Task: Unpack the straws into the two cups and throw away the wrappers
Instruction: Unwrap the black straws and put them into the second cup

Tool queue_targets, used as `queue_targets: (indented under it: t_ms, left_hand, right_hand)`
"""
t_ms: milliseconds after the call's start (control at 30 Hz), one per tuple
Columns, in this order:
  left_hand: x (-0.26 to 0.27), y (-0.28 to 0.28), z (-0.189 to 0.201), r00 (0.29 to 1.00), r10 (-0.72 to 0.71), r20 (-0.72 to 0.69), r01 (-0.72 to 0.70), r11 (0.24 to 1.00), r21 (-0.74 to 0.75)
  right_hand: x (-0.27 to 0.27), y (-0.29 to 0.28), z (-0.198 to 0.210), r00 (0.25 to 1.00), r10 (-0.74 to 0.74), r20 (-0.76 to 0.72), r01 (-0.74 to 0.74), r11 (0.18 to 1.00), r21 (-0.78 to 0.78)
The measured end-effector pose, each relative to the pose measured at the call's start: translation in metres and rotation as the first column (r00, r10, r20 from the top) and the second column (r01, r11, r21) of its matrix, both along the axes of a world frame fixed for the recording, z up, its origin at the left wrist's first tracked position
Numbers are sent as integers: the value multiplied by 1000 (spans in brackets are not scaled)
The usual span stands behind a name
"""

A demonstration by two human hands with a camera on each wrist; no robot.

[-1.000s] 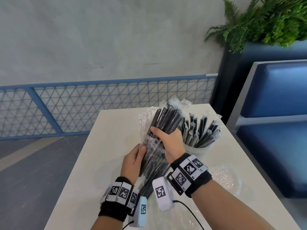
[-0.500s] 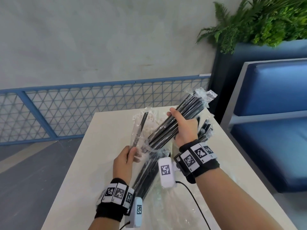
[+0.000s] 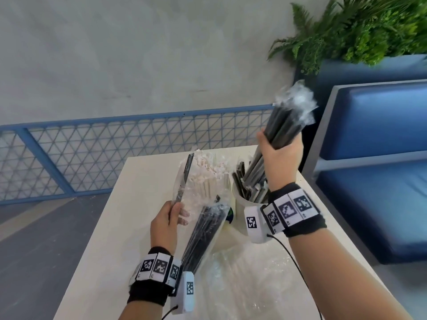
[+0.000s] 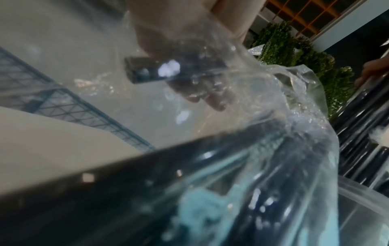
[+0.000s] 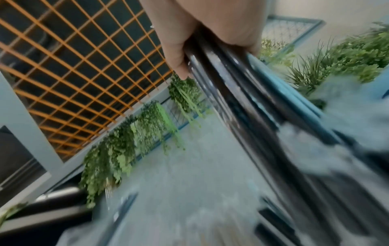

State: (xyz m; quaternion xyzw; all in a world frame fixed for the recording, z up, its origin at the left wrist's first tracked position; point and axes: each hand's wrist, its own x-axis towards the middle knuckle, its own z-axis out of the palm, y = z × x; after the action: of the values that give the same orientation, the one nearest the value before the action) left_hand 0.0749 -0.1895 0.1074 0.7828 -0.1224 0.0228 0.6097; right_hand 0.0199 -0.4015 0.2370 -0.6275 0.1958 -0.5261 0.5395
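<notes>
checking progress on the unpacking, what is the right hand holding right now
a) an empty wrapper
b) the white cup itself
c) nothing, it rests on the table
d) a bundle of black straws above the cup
d: in the head view the right hand grips a bundle of black straws, lower ends down at the white cup that already holds black straws.

Pale table [image 3: 97, 239] — white cup [image 3: 240, 211], seemingly crumpled clear wrappers [image 3: 254, 280].
</notes>
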Motion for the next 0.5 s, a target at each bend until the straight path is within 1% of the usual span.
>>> queue_targets:
  t_ms: [67, 167, 300, 400, 467, 500]
  left_hand:
    - [0, -1, 1, 1000, -8, -4, 8, 1000, -27]
    - [0, -1, 3, 1000, -17, -3, 17, 998, -52]
    - [1, 1, 5, 1000, -12, 13, 13, 998, -66]
    - [2, 2, 4, 1000, -8, 21, 10, 998, -69]
    - [2, 2, 3, 1000, -15, 22, 16, 997, -72]
    - [2, 2, 3, 1000, -20, 21, 21, 997, -76]
  right_hand:
    - [5, 3, -18, 994, 12, -107, -13, 1000, -7]
    - [13, 2, -46, 957, 45, -285, -44, 999, 11]
    - [16, -6, -64, 900, 58, -433, -28, 997, 75]
    - [19, -13, -75, 835, 98, -541, -64, 995, 82]
    - [19, -15, -79, 799, 122, -589, -81, 992, 96]
    - [19, -14, -79, 793, 117, -597, -80, 993, 88]
